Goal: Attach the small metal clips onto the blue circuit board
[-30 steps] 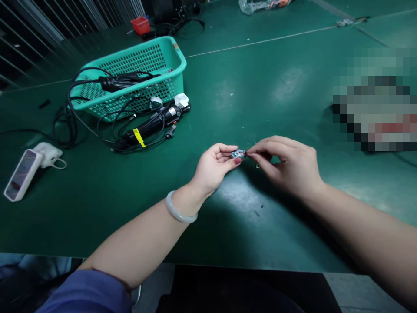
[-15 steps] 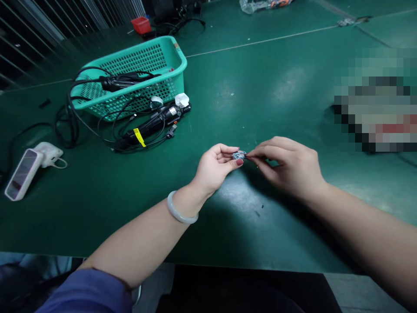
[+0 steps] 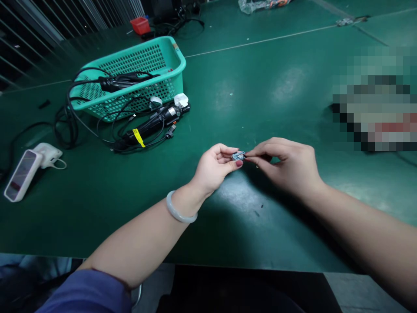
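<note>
Green table (image 3: 202,243) spreads beneath both hands; the left hand (image 3: 210,169) holds a small part (image 3: 238,155) between thumb and fingers; the right hand (image 3: 286,163) makes a narrow pinch at the part's right end, though whether it grips the part or something finer, I cannot tell; beyond the left hand, off to its left, lie a black tool (image 3: 148,128) and a basket (image 3: 181,65); well left of it sits a white device (image 3: 22,174); the step in hand looks like fine fingertip work on the part; the next move probably calls for a steady left grip and slight, careful right-hand pressure.
</note>
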Motion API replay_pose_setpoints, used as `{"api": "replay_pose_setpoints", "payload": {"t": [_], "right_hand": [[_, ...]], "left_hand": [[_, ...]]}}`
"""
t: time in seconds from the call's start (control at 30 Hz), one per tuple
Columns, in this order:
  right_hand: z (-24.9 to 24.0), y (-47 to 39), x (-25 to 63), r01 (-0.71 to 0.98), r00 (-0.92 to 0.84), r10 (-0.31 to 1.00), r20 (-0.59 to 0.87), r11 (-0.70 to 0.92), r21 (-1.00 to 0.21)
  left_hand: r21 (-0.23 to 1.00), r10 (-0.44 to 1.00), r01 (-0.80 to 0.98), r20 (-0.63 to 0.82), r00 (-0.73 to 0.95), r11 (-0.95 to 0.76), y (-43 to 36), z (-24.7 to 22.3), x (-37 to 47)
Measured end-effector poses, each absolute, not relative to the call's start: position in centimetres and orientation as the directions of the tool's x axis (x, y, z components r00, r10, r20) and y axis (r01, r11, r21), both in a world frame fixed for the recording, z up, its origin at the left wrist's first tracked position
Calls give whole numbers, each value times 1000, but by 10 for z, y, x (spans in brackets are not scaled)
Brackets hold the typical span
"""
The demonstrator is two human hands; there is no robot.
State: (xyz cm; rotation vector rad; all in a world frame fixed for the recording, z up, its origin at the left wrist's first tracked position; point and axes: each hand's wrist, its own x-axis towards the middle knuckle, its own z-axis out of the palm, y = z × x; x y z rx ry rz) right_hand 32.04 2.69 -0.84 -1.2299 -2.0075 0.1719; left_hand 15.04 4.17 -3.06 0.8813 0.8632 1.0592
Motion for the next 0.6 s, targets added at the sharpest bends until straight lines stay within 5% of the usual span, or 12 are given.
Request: {"api": "replay_pose_setpoints", "payload": {"t": [0.6], "right_hand": [[-10, 23, 319, 680, -246, 783, 571, 560, -474]], "left_hand": [[895, 952, -370, -159, 260, 250, 42, -31, 150]]}}
